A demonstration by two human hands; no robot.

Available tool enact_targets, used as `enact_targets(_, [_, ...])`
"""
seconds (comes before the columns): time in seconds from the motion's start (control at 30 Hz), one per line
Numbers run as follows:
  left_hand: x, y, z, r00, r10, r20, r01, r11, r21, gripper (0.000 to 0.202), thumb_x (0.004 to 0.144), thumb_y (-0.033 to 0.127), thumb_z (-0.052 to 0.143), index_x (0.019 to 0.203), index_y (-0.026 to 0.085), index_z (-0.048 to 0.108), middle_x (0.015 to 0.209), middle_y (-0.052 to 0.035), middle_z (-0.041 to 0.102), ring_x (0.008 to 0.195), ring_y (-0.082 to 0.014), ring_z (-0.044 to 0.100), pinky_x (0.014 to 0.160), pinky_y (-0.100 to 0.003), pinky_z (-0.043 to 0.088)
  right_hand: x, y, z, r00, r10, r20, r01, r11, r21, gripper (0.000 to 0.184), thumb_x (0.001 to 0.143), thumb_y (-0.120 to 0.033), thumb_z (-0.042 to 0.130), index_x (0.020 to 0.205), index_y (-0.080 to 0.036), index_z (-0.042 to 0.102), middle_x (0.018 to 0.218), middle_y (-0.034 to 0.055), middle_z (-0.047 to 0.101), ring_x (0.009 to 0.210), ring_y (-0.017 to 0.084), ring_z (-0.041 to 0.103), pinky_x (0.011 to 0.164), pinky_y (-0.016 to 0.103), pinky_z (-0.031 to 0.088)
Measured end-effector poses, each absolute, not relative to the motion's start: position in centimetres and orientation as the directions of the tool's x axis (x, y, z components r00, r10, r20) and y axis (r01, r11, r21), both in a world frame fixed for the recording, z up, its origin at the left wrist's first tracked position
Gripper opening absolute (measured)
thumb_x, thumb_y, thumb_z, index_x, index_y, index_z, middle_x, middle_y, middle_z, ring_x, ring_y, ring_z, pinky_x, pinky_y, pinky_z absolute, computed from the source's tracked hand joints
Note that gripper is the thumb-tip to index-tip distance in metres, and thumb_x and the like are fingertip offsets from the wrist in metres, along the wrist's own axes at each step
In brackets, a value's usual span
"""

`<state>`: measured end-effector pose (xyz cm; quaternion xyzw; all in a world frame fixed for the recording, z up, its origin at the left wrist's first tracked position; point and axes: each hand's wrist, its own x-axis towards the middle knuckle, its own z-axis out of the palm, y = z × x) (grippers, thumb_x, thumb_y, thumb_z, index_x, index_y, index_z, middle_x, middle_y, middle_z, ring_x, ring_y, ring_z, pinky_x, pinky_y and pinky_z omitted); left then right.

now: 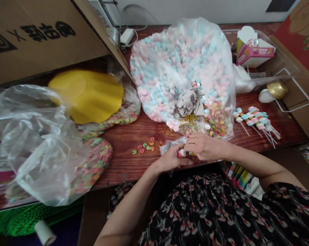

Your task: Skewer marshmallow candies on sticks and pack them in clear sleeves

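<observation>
At the table's front edge, my left hand (172, 159) is closed around a small clear printed plastic bag (167, 147). A pink, white and yellow marshmallow piece (181, 153) shows between thumb and fingers. My right hand (204, 146) meets it from the right, its fingers bent and pinching at the same bag; its fingertips are partly hidden. Just beyond lie gold twist ties (189, 120) and a crumpled grey paper (189, 101). Behind them rests a large clear bag of pink, blue and white marshmallows (167, 51). Several marshmallow skewers (257, 118) lie to the right.
Loose ring candies (144, 147) are scattered left of my hands. Farther left are a bag of ring candies (95, 160), a yellow sheet (87, 95) and a large cardboard box (46, 34). A clear bin (285, 68) holding a pink carton (255, 54) stands back right.
</observation>
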<state>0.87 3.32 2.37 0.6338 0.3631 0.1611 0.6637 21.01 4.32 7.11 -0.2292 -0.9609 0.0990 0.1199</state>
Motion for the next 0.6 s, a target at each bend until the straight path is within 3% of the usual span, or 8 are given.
enact_targets(0.17, [-0.2,2.9,2.4,0.603,0.764,-0.230,0.318,0.034,0.947,0.036,0.078,0.036,0.068,0.106,0.014,0.064,0.092,-0.0022,0.065,0.079,-0.0149,0.055,0.077,-0.026,0.045,22.5,5.9,8.5,-0.833,0.508,0.219,0.492,0.861,-0.129,0.016,0.087,-0.012,0.046,0.078,-0.015,0.059,0.076,0.0054,0.060,0.072,0.016,0.044,0.068,0.031,0.027])
enact_targets(0.33, [-0.7,2.4,1.2,0.483,0.867,-0.123,0.478,-0.143,0.867,0.037,0.082,0.034,0.063,0.115,0.018,0.063,0.096,-0.0037,0.069,0.085,-0.0184,0.059,0.080,-0.027,0.046,23.1,5.8,9.0,-0.824,0.530,0.199,0.532,0.845,-0.046,0.016,0.090,-0.017,0.047,0.078,-0.016,0.057,0.075,0.0053,0.060,0.071,0.016,0.044,0.068,0.032,0.025])
enact_targets(0.6, [-0.5,2.0,0.8,0.466,0.876,-0.121,0.534,-0.170,0.828,0.030,0.081,0.040,0.065,0.099,0.017,0.064,0.082,-0.0005,0.066,0.072,-0.0147,0.055,0.069,-0.024,0.043,22.8,4.5,9.2,-0.827,0.527,0.196,0.531,0.846,-0.032,0.011,0.084,-0.013,0.048,0.080,-0.017,0.057,0.080,0.0043,0.063,0.074,0.017,0.047,0.071,0.034,0.025])
